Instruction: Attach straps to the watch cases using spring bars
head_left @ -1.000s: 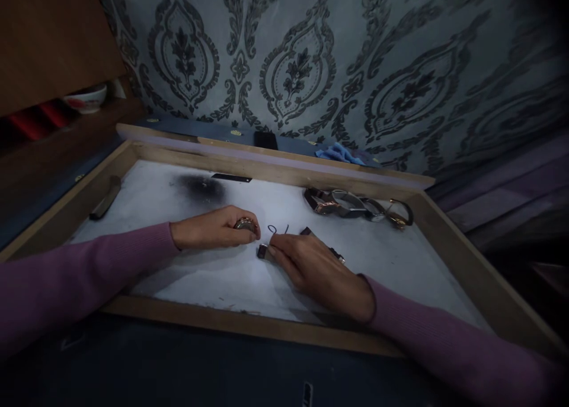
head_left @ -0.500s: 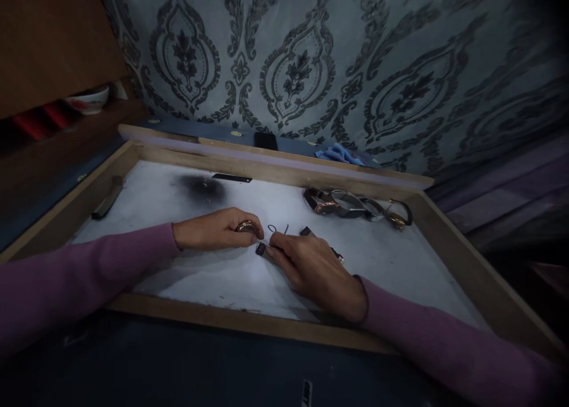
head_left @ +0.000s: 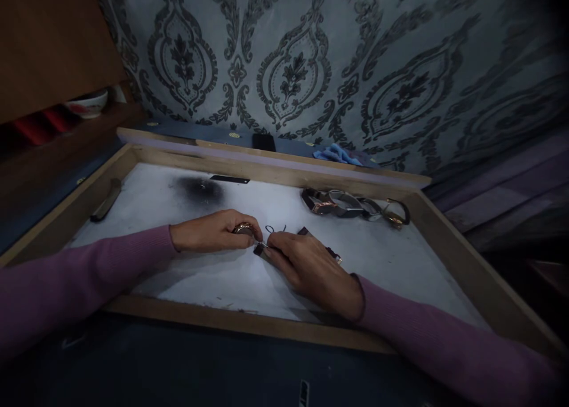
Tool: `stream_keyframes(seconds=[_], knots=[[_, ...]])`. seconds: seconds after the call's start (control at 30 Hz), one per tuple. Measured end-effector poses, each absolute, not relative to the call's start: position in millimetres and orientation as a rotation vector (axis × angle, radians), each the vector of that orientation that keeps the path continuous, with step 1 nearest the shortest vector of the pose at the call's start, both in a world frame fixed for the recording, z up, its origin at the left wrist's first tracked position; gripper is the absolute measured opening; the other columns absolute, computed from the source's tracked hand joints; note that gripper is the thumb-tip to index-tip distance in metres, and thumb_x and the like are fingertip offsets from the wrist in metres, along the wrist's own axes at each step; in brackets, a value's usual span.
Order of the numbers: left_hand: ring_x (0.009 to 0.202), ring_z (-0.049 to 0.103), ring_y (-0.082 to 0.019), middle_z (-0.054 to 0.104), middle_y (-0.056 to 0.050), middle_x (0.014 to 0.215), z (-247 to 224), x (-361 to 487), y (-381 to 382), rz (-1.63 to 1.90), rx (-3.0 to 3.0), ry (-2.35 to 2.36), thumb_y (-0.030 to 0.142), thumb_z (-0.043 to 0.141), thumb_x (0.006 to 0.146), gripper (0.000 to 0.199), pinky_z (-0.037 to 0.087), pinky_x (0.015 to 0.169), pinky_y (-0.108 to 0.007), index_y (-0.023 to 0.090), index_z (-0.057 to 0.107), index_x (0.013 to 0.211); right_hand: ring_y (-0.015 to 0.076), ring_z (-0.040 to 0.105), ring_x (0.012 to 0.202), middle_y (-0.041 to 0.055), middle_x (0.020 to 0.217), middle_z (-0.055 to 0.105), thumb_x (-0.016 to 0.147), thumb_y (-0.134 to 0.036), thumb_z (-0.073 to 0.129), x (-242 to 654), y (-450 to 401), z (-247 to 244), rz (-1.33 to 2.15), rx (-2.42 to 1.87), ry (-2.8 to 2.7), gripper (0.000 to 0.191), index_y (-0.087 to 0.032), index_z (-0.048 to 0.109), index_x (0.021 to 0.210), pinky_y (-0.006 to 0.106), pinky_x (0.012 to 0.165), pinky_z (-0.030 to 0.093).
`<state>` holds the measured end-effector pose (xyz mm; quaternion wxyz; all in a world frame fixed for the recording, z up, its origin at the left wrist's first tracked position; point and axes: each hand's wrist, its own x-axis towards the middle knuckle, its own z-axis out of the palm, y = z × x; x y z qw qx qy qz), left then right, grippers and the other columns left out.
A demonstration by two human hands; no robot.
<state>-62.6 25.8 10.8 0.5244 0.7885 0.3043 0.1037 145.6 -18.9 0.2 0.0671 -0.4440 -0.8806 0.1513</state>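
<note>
Watch case (head_left: 243, 228) rests within my left hand (head_left: 213, 230), whose fingers are curled around it, at ten o'clock from my right hand (head_left: 306, 266). Right fingertips are drawn together near a dark strap end (head_left: 259, 251), but what they grip I cannot tell; other watches (head_left: 349, 208) lie past one o'clock.

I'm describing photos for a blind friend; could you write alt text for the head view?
A left hand holds a round metal object, perhaps a watch, while the right hand grips a thin shiny piece beside it, over a shallow wooden tray. Watches lie near its far right corner.
</note>
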Motion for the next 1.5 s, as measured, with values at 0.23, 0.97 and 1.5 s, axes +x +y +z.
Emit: stream_keyframes(seconds=[0.23, 0.97, 1.5], knots=[[0.062, 0.040, -0.011, 0.048, 0.003, 0.071, 13, -63, 25, 0.235, 1.874, 0.797, 0.025, 0.048, 0.082, 0.021, 0.033, 0.058, -0.023, 0.013, 0.059, 0.095, 0.0143, 0.057, 0.069, 0.0049, 0.079, 0.061, 0.095, -0.015, 0.044, 148, -17, 2, 0.518, -1.303, -2.611, 0.021, -0.014, 0.059, 0.081, 0.026, 0.066, 0.039], [0.060, 0.051, -0.016, 0.054, 0.003, 0.066, 16, -69, 22, 0.185, 2.335, 1.217, 0.035, 0.047, 0.090, 0.020, 0.030, 0.056, -0.027, 0.020, 0.050, 0.103, 0.0130, 0.053, 0.064, 0.0037, 0.072, 0.065, 0.091, -0.017, 0.056, 173, 22, 16, 0.352, -1.434, -2.473, 0.016, -0.013, 0.067, 0.080, 0.024, 0.062, 0.033], [0.067, 0.056, -0.021, 0.055, 0.001, 0.069, 18, -72, 27, 0.308, 2.466, 1.450, 0.042, 0.037, 0.093, 0.029, 0.037, 0.064, -0.031, 0.019, 0.047, 0.108, 0.0165, 0.061, 0.077, 0.0074, 0.085, 0.069, 0.085, -0.017, 0.066, 163, 32, 3, 0.267, -1.437, -2.436, 0.008, -0.012, 0.070, 0.090, 0.024, 0.066, 0.036]])
